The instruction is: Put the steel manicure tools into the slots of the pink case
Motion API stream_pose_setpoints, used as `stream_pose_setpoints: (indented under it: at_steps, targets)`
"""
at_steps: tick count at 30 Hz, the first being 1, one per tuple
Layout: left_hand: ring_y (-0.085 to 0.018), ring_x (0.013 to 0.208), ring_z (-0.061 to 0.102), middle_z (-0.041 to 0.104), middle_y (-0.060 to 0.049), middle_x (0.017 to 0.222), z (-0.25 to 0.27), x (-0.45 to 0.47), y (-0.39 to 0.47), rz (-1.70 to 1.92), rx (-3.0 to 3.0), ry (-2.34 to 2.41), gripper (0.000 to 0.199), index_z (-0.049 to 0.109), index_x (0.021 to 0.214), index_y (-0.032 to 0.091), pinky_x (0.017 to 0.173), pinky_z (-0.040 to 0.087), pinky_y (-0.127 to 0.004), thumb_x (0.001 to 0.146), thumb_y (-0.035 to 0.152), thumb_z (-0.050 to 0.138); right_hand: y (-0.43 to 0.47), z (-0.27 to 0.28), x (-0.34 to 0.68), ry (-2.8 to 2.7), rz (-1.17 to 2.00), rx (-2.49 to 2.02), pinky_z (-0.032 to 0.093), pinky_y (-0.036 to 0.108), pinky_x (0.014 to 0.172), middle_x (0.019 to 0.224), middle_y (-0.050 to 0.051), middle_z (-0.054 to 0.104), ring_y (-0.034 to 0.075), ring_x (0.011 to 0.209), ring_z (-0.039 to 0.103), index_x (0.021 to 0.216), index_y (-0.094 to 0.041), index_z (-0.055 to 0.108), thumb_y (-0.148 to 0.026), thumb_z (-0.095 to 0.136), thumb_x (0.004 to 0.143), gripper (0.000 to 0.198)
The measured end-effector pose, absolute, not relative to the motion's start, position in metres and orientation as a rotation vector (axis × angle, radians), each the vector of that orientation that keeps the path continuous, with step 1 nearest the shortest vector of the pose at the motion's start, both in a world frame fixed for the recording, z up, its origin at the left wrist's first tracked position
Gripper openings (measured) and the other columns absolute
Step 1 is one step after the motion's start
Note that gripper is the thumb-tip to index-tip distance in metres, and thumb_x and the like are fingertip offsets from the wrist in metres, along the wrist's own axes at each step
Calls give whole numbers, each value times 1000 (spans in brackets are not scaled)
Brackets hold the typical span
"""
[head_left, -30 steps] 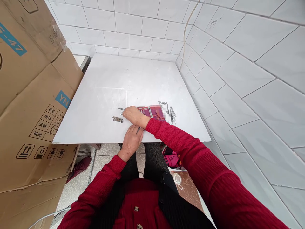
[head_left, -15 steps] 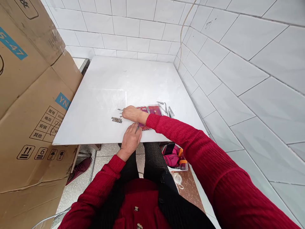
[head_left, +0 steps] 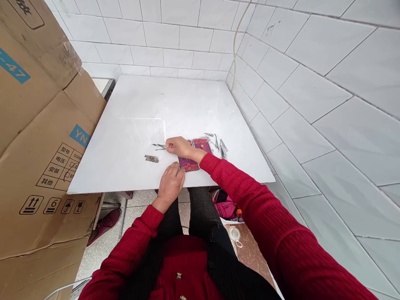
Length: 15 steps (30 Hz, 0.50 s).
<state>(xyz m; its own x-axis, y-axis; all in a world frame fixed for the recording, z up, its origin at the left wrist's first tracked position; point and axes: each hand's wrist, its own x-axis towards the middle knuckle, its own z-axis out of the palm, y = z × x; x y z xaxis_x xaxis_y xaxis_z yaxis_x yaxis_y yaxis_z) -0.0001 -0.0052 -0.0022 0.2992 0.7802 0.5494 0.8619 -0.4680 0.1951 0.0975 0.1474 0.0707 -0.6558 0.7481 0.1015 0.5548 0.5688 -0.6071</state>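
Observation:
An unfolded purple and red manicure case (head_left: 191,163) lies near the table's front edge. My left hand (head_left: 171,180) is at its near left corner, with the case's edge between thumb and fingers. Above the case's left side, my right hand (head_left: 175,146) is closed in a pinch; what its fingertips hold is hidden. Thin metal manicure tools (head_left: 158,146) show just left of those fingertips. Nearer to me lie nail clippers (head_left: 151,158), side by side. More metal tools (head_left: 222,146) are scattered to the right of the case.
A white table (head_left: 137,100) meets tiled walls at the back and right. Tall cardboard boxes (head_left: 46,125) stand along the left. Under the table's right side sits a container with pink items (head_left: 225,207). A cable (head_left: 235,41) runs down the back corner.
My right hand has moved slightly right and away from the nail clippers, uncovering more of the thin metal tools. My left hand stays at the case's corner.

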Motion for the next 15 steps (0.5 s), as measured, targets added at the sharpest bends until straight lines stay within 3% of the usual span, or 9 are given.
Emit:
stream_pose_setpoints:
  at_steps: [3, 6, 11, 15]
  targets:
    - [-32, 123, 65, 67, -18, 125, -1, 0, -5, -853, -2398, -1503, 21, 69, 111, 15, 103, 57, -50, 103, 19, 50, 153, 62, 121, -2001, 1190, -1126, 42, 21, 54, 65, -2, 66, 11, 56, 57, 76, -17, 60, -12, 60, 84, 10]
    - [-32, 124, 64, 66, -20, 127, 0, -1, -4, -838, -2415, -1500, 22, 68, 114, 14, 104, 56, -50, 103, 18, 49, 157, 55, 147, -1702, 1403, -1128, 41, 19, 47, 59, -5, 62, 9, 47, 54, 87, -19, 59, -13, 66, 81, 11]
    - [-31, 122, 63, 65, -19, 127, 1, -1, -2, -829, -2437, -1512, 24, 67, 115, 16, 101, 57, -49, 104, 20, 47, 162, 48, 178, -1604, 1380, -1078, 46, 18, 47, 65, -8, 63, 10, 52, 59, 124, -19, 60, -9, 68, 78, 48]
    - [-31, 122, 62, 65, -19, 127, 2, -1, -2, -833, -2438, -1514, 24, 68, 114, 16, 101, 57, -49, 105, 20, 46, 163, 44, 182, -1615, 1347, -1125, 46, 20, 46, 67, -7, 65, 10, 50, 58, 132, -18, 60, -8, 64, 81, 52]
